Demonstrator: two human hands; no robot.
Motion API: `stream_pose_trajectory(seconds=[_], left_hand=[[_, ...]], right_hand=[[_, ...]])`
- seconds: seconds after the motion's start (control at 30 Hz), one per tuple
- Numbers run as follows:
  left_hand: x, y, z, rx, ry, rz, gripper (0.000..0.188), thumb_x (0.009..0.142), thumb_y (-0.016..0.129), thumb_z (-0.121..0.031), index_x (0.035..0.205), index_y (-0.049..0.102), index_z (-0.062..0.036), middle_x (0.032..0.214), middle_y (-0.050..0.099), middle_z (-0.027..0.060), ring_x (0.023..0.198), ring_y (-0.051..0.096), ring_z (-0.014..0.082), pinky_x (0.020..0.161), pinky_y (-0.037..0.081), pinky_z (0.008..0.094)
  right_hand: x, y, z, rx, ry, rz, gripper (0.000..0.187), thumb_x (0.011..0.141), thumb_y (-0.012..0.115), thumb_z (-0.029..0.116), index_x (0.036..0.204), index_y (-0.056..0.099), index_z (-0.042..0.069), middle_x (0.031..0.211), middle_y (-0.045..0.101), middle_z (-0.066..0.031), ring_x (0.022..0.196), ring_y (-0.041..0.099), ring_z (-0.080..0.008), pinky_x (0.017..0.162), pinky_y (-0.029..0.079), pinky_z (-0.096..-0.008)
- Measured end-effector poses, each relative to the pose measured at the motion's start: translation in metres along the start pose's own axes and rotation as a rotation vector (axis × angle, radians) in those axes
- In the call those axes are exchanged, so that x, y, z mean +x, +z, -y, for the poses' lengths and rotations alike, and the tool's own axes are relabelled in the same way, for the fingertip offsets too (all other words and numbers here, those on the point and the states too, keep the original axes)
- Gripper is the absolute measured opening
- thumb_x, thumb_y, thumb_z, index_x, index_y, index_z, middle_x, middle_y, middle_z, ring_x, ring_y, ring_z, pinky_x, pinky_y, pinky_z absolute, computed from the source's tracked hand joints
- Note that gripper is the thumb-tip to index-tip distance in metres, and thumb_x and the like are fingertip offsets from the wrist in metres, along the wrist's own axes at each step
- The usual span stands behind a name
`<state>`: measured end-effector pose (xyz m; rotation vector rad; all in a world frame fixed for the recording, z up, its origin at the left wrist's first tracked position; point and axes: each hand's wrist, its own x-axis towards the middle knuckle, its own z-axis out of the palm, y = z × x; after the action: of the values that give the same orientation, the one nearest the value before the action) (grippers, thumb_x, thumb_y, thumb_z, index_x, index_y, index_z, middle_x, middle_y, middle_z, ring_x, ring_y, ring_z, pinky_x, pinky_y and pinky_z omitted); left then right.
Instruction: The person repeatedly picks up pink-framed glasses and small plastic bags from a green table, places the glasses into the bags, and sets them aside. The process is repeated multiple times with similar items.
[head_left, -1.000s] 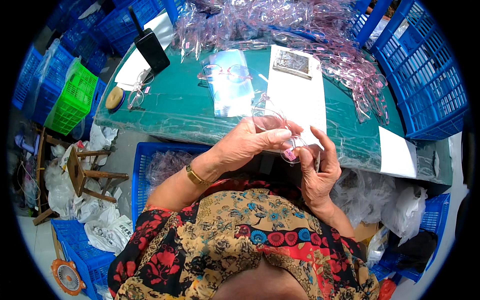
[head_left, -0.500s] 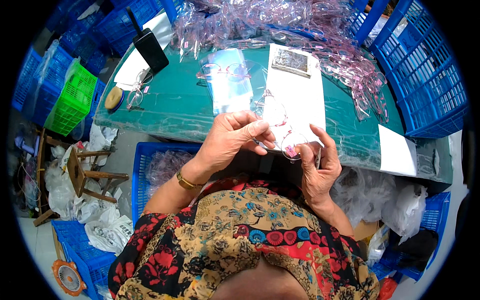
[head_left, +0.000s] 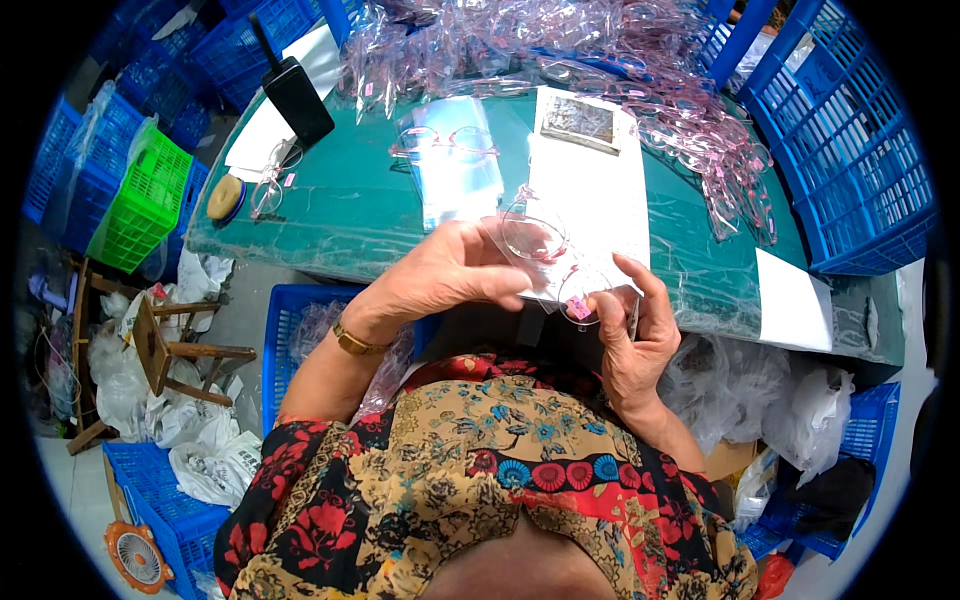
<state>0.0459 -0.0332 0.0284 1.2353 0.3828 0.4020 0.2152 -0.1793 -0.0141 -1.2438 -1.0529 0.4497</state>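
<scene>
On my feed, a green table (head_left: 345, 215) wears wrinkled clear film. I see bagged pink glasses (head_left: 500, 55) heaped along its far side. At my left lie a yellowish disc (head_left: 224, 198), loose glasses (head_left: 267, 198) and a black radio (head_left: 298, 100) overlapping white paper (head_left: 255, 148); mid-table, shiny sleeves (head_left: 462, 190) and a long sheet (head_left: 600, 200); rightward, another sheet (head_left: 795, 305).

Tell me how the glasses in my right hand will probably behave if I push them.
The glasses probably feel light, given their thin rims. Their slender build may flex or bend under a push. The clear lenses look smooth, so they may slip where the right hand pinches.
</scene>
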Motion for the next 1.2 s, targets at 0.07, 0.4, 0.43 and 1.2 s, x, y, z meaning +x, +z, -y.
stream_pose_trajectory(seconds=[0.07,0.4,0.43,1.2], left_hand=[[0.006,0.000,0.010,-0.222,0.160,-0.104,0.048,0.089,0.065,-0.018,0.128,0.049,0.0043,0.112,0.063,0.0178,0.102,0.064,0.0257,0.084,0.056,0.0349],[0.011,0.020,0.016,-0.536,0.030,-0.142,0.033,0.090,0.064,-0.019,0.114,0.057,0.0027,0.104,0.066,0.0165,0.101,0.065,0.0279,0.088,0.055,0.0392],[0.011,0.022,0.018,-0.532,0.010,-0.137,0.033,0.090,0.064,-0.019,0.114,0.058,0.0027,0.104,0.066,0.0164,0.101,0.065,0.0281,0.088,0.055,0.0389],[-0.003,0.042,0.019,0.037,-0.207,0.130,0.042,0.093,0.060,-0.038,0.100,0.065,0.0023,0.081,0.066,0.0058,0.073,0.064,0.0114,0.066,0.054,0.0238]], right_hand=[[0.001,0.004,-0.002,-0.006,-0.077,0.007,0.038,0.087,0.067,0.004,0.123,0.055,0.002,0.070,0.062,-0.0015,0.061,0.051,-0.0019,0.054,0.038,-0.0166],[0.010,-0.009,0.008,-0.131,-0.396,0.273,0.060,0.069,0.079,-0.001,0.124,0.054,0.000,0.076,0.066,-0.0072,0.063,0.064,-0.0151,0.056,0.050,-0.0242],[0.011,-0.011,0.004,-0.184,-0.438,0.259,0.061,0.068,0.080,0.000,0.123,0.054,0.000,0.076,0.065,-0.0074,0.063,0.064,-0.0162,0.055,0.050,-0.0244],[0.013,-0.006,0.004,-0.468,-0.647,0.150,0.043,0.072,0.069,-0.002,0.114,0.062,0.000,0.065,0.058,-0.0083,0.050,0.055,-0.0192,0.047,0.042,-0.0285]])
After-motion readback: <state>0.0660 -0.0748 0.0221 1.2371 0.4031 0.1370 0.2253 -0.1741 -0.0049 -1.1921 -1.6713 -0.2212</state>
